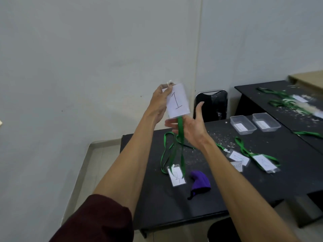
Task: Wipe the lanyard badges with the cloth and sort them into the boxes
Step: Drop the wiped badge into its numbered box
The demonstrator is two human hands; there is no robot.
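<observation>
1. L hand (160, 102): raised in front of the pale wall (87, 67). Fingertips pinch the top of badge "1" (177, 102) at its white clip (169, 83). Badge is up in the air, roughly upright w/ a slight tilt, number facing the cam.
2. R hand (190, 124): just below the badge, palm turned inward, thumb up, fingers straight & relaxed. Green strap (180, 130) runs down across those fingers. It seems to touch them, but can't tell for sure; nothing is gripped.
3. The strap drops from the badge's bottom edge, past the R hand, and hangs to the black table (262, 180) near badge "2".
4. Badge "2" (176, 177): flat on the table below both hands. Green loops lie to its left; can't tell which strap they belong to.
5. Purple cloth (201, 182): crumpled on the table just right of badge "2", apart from both hands.
6. Two clear boxes side by side toward the table's far edge, left box (243, 124) & right box (266, 122), each w/ a white slip inside.
7. Other badges (238, 157) w/ green straps lie right of the R forearm, between cloth & boxes. Writing is too blurred to read.
8. 2nd table (250, 91), far right: more green straps and pale scraps (307, 109) on top.
9. Black chair (211, 105) stands behind the black table, against the wall. Maroon sleeve (97, 219) is pushed up on the L arm.
</observation>
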